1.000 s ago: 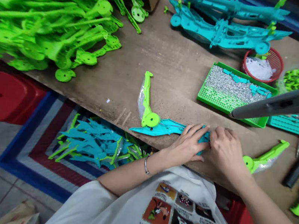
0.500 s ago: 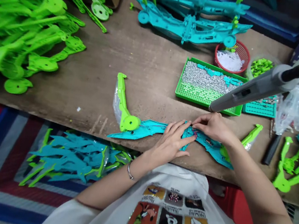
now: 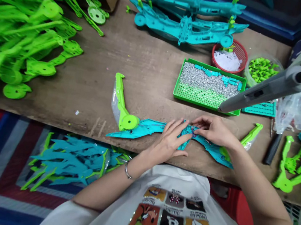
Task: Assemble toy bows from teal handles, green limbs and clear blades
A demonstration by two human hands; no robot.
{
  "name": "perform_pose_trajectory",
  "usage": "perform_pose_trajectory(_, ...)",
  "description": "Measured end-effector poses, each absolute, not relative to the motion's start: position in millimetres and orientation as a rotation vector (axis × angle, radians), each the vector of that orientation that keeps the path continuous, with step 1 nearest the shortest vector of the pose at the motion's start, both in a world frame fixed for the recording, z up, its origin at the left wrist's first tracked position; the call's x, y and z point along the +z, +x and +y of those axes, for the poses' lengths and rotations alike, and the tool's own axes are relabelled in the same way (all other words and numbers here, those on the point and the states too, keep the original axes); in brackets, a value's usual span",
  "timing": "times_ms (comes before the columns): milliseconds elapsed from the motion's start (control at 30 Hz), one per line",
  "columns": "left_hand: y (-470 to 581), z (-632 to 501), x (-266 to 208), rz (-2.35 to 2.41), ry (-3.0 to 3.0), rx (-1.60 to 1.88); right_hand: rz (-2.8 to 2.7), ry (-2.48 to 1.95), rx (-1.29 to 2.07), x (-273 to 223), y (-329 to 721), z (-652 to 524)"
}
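A long blue plastic bow-shaped body [image 3: 148,128] lies along the table's front edge, with a green arm [image 3: 120,102] angled up at its left end and another green arm [image 3: 251,138] at its right. My left hand [image 3: 169,140] rests on the body's middle, fingers stretched out. Just right of it, my right hand [image 3: 212,130] has thumb and forefinger pinched together over the body; what they hold is hidden. A thin purple strand [image 3: 193,133] shows beside the fingertips.
Ahead stand a green tray [image 3: 196,94] of small metal screws, a red basket [image 3: 244,61] and a grey electric screwdriver [image 3: 256,94]. Green parts [image 3: 22,39] are heaped at left. Two blue bodies [image 3: 164,25] lie at the back. A bin [image 3: 7,166] of assembled pieces sits below.
My right fingers have shifted slightly down toward the body, near the purple strand. My left hand stays in place on the body. The whole view has shifted a little.
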State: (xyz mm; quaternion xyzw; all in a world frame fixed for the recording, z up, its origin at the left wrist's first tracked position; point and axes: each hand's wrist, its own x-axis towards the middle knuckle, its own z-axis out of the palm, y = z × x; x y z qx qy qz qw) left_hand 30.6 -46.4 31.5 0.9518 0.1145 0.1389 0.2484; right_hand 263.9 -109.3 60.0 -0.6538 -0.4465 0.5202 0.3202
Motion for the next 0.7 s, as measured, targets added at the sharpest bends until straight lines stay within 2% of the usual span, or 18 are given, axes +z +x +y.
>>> perform_pose_trajectory(167, 30, -46, 29, 0.270, 2.672, 0.335, -1.235, -1.779, 1.246, 46, 261, -111)
perform_pose_trajectory(300, 32, -46, 33, 0.309, 2.697, 0.302, -1.212, -1.760, 1.218, 56, 269, -118)
perform_pose_trajectory(467, 33, -45, 35, 0.299, 2.693, 0.298, -1.433, -1.999, 0.783, 88, 279, -149)
perform_pose_trajectory(700, 32, -43, 29, 0.294, 2.660, 0.357, -1.537, -2.031, 0.641, 92, 256, -186)
